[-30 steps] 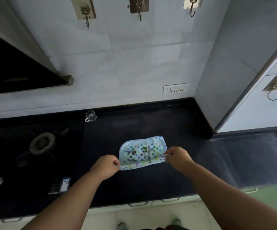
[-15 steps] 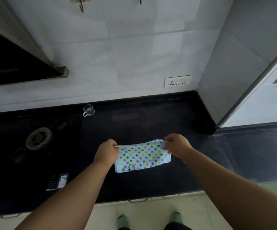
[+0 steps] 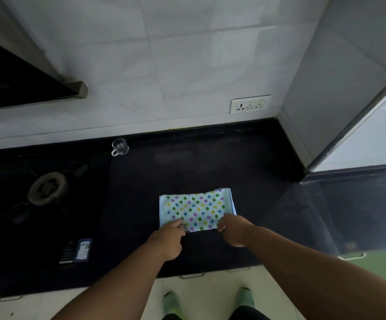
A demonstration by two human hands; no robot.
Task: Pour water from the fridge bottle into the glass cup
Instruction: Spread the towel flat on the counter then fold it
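Flat, rectangular polka-dot terry cloth (image 3: 196, 210)

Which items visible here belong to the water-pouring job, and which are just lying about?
Belongs to the job:
- glass cup, upright at the back of the countertop; no bottle in view

Lying about:
- polka-dot cloth, both hands at its near edge
- stove burner
- blue-labelled packet
- wall socket

Cloth: pale blue polka-dot folded cloth (image 3: 196, 209) lies flat on the black stone countertop (image 3: 210, 162).
Left hand (image 3: 167, 240): fingers curled at cloth's near-left corner.
Right hand (image 3: 232, 229): fingertips at cloth's near-right edge.
Cup: small clear glass cup with handle (image 3: 120, 147), upright near the white tiled wall (image 3: 164, 65), well apart from cloth.
Hob: black gas burner (image 3: 46, 188), left of cloth.
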